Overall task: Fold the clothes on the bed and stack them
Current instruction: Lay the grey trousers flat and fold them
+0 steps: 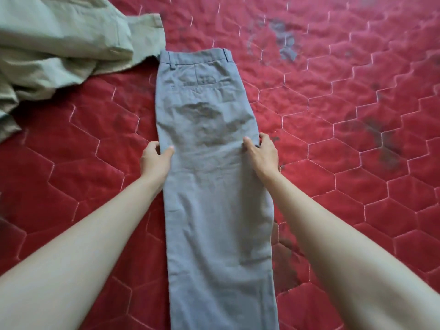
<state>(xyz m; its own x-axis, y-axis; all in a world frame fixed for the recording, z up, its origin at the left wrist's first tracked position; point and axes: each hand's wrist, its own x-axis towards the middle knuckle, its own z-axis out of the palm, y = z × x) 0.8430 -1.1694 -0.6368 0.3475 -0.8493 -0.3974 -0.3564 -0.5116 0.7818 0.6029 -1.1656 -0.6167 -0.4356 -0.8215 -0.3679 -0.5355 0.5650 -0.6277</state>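
Trousers [209, 163] between hands — fingers [247, 145] pinching edges

No readable text, label, brand or number anywhere on the grey trousers [209, 144], the pale green garment [54, 41] or the red quilted bed cover [345, 115]. Possibly a small tag near the trouser waistband, too blurred to tell.

Soft, even daylight fills the scene, with no glare and only faint shadows beside the forearms on the red quilted bed [333, 115]. The wide-angle lens bends the edges, and the beige garment [54, 44] at upper left looks smeared and soft.
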